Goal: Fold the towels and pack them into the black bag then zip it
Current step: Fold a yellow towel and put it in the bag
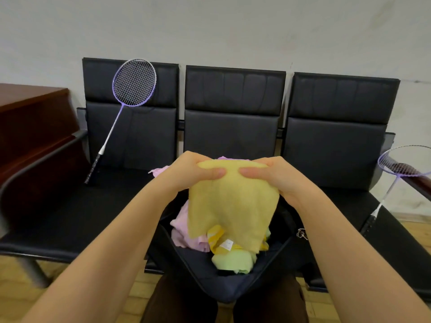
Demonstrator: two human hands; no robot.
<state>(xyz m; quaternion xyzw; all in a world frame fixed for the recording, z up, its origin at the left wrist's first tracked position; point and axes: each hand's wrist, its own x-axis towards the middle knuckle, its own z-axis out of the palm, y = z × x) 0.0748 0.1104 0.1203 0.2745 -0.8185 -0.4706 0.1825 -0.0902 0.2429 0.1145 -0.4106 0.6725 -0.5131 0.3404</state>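
A pale yellow towel [229, 203] hangs in front of me, held up by its top edge. My left hand [191, 172] pinches the left part of that edge and my right hand [277, 177] pinches the right part, thumbs almost touching in the middle. Below it the black bag [210, 273] lies open on the middle seat. Inside the bag sit a pink towel [182, 226], a light green towel [233, 261] and a yellow striped cloth [218, 237] with a white label. More pink cloth [158, 171] shows behind my left hand. The bag's zip pull [301, 234] hangs at its right side.
A row of three black padded seats [233, 127] stands against a white wall. One purple badminton racket [130, 106] leans on the left seat and another racket [396, 173] leans at the right armrest. A dark wooden cabinet [32, 127] is at the left.
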